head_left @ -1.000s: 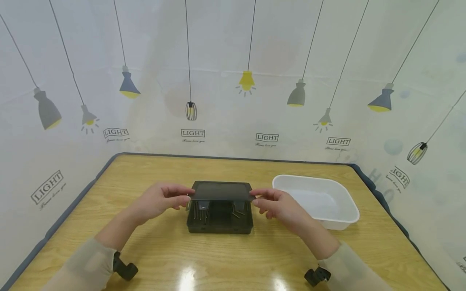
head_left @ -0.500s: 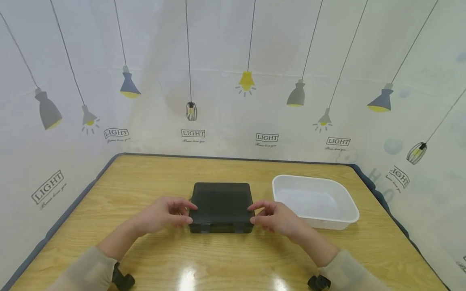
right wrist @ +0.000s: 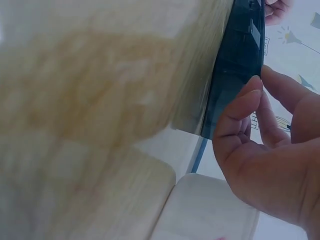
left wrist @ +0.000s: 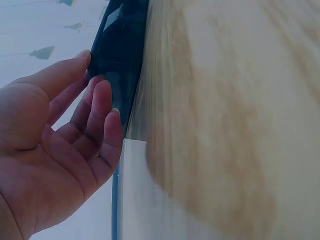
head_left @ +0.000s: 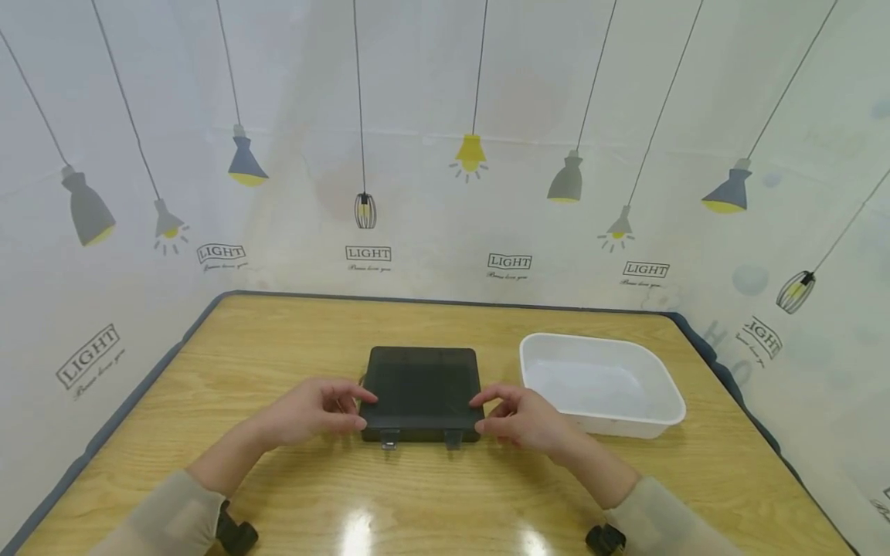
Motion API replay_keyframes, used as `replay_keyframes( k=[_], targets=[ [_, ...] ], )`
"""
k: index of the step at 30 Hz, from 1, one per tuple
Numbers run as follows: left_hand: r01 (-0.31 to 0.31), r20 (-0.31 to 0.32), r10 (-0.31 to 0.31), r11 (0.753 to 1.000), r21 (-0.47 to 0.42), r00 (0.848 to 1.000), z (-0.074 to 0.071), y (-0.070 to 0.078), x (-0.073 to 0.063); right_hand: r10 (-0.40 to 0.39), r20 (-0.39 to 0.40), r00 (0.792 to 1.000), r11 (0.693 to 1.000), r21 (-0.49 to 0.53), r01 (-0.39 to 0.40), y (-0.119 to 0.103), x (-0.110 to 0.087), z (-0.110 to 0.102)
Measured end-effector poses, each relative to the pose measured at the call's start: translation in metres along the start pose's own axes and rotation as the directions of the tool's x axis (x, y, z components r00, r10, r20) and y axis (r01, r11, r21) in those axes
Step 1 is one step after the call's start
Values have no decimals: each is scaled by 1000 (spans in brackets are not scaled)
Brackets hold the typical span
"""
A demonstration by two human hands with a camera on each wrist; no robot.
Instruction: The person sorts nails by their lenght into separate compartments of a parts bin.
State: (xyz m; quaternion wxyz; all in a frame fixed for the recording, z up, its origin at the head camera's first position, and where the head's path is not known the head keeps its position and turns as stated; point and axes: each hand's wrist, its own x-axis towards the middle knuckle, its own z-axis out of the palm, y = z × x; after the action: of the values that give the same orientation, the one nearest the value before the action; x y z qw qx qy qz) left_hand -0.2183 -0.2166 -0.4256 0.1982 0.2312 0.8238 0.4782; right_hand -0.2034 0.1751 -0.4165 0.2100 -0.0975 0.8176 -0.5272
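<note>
A dark, see-through plastic storage box (head_left: 422, 390) lies flat on the table with its lid down. Two small clear latches, the left latch (head_left: 389, 440) and the right latch (head_left: 453, 440), stick out from its front edge. My left hand (head_left: 313, 413) holds the front left corner of the lid, index finger on top and thumb at the edge. At the front right corner my right hand (head_left: 524, 417) holds the lid the same way. Both wrist views show the fingertips against the sides of the box (left wrist: 120, 45). The contents are hidden under the dark lid.
A white rectangular tub (head_left: 601, 378) stands right of the box, close behind my right hand. The wooden table (head_left: 299, 494) ends at a dark edge in front of a wall covering printed with lamps. Black wrist devices sit at both cuffs.
The raised lid has come down toward me onto the box, covering the thin metal pieces inside. Both hands moved nearer with it. In the last half second the latches tilted outward.
</note>
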Motion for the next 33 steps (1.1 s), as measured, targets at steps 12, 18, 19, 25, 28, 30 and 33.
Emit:
replay_keyframes(
  k=[12, 18, 19, 25, 28, 30, 33],
  targets=[
    [-47, -150, 79, 977, 207, 985, 12, 10, 8, -130, -55, 990, 958, -263, 111, -10, -3, 8],
    [-73, -63, 98, 944, 320, 993, 25, 12, 27, -210, -22, 977, 883, -434, 180, -10, 10, 20],
    [-81, -34, 98, 938, 337, 995, 26, 12, 30, -204, -15, 979, 873, -455, 175, -10, 13, 21],
    [-113, 71, 94, 931, 346, 993, 27, 12, 36, -120, 86, 989, 876, -459, 146, -7, 24, 21],
    [-121, 85, 97, 930, 346, 992, 25, 16, 35, -111, 101, 989, 876, -459, 145, -8, 24, 19],
    [-123, 91, 96, 927, 354, 991, 23, 18, 35, -117, 110, 987, 869, -469, 155, -9, 25, 18],
    [-123, 92, 95, 918, 377, 991, 22, 21, 34, -130, 123, 984, 853, -491, 174, -10, 27, 17]
  ],
)
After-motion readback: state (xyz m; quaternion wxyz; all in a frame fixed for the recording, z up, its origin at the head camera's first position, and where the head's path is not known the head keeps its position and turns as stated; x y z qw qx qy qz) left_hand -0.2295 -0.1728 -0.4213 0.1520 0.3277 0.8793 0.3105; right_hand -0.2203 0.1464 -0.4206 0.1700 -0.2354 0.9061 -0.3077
